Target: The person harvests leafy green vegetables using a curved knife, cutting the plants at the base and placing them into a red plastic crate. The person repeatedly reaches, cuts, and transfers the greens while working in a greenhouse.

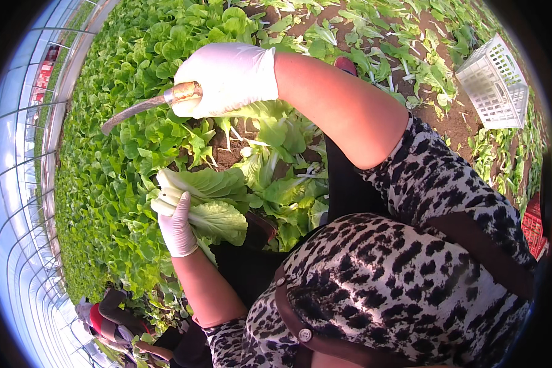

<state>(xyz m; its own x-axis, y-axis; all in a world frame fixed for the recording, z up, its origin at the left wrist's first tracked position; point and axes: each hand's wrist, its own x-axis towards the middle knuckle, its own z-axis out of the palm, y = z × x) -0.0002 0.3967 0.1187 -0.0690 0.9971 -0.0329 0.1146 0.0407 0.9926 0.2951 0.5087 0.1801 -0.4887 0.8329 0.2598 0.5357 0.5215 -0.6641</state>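
Observation:
My right hand (227, 80), in a white glove, grips the wooden handle (187, 92) of a small sickle. Its curved, darkened blade (133, 110) points out to the left over the crop. Below it in the picture, my left hand (177, 232), also gloved, holds a cut head of leafy greens (218, 221). The pale stem ends face left, with the thumb across them, and the broad leaves spread to the right. Blade and greens are apart. Loose leaves (276, 175) lie on bare soil between my two hands.
Dense standing greens (115, 184) fill the left, up to the greenhouse's hooped frame (18, 165). A white plastic crate (494, 87) stands at the upper right among strewn leaves; a red crate (532, 225) shows at the right edge. Another person (108, 317) crouches at the lower left.

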